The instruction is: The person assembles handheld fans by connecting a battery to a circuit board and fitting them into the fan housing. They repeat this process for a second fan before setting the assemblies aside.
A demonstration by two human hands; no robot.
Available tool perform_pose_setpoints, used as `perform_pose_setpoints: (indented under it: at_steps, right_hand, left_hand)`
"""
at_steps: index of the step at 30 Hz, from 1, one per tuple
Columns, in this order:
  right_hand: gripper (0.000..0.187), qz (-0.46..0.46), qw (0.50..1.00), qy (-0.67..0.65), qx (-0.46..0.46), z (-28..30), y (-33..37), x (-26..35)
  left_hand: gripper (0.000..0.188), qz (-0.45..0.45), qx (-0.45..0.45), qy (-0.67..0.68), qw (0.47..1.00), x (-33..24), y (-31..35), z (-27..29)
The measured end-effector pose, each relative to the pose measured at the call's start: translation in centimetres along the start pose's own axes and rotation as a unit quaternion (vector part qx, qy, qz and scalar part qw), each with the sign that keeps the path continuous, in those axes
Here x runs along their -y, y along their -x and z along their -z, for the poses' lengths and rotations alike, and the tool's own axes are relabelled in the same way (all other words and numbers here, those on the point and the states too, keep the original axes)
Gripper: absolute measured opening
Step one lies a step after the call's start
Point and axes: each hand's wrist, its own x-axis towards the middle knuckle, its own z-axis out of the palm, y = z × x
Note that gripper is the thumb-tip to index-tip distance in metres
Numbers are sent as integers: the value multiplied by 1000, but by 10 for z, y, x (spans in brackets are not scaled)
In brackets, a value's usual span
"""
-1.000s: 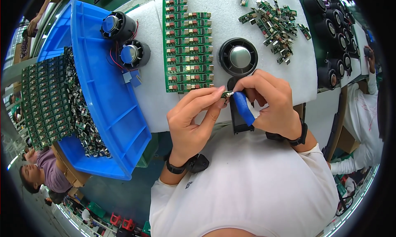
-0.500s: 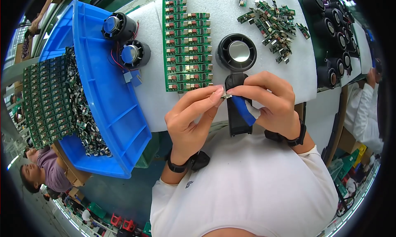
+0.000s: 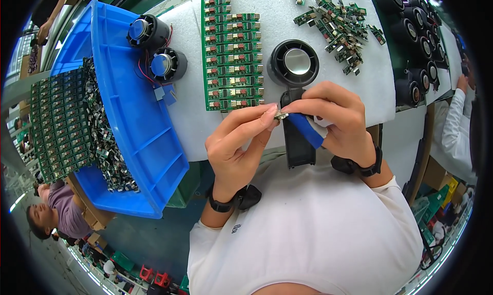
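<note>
In front of my chest, my left hand pinches a small circuit board between thumb and fingertips. My right hand is closed, its fingertips touching the board's other side. A curved blue strip with a whitish part sits in the right hand's grip; its kind is hard to make out. Beneath the hands lies a black handheld fan body, its handle pointing toward me. The round fan head with a silver centre rests on the white foam mat, just beyond the fingers.
Panels of green circuit boards lie left of the fan head. Loose boards are heaped at far right on the foam mat. A blue bin of boards stands left, beside two motor units. Fan parts crowd the right.
The small board has turned slightly between my fingertips, showing more of its face. Both hands stay nearly in place, and the view has shifted a little.
</note>
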Motion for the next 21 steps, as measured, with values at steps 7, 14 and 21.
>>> perform_pose_setpoints:
  at_steps: [7,14,21]
  right_hand:
    - [27,-12,1000,-1,4,2,-3,4]
    - [31,12,999,-8,52,14,-11,0]
    - [36,2,999,-6,53,11,-12,2]
  left_hand:
    - [33,18,-9,33,999,-2,-2,0]
    - [34,19,19,40,999,-1,-5,5]
    - [29,-7,2,-56,998,-5,1,0]
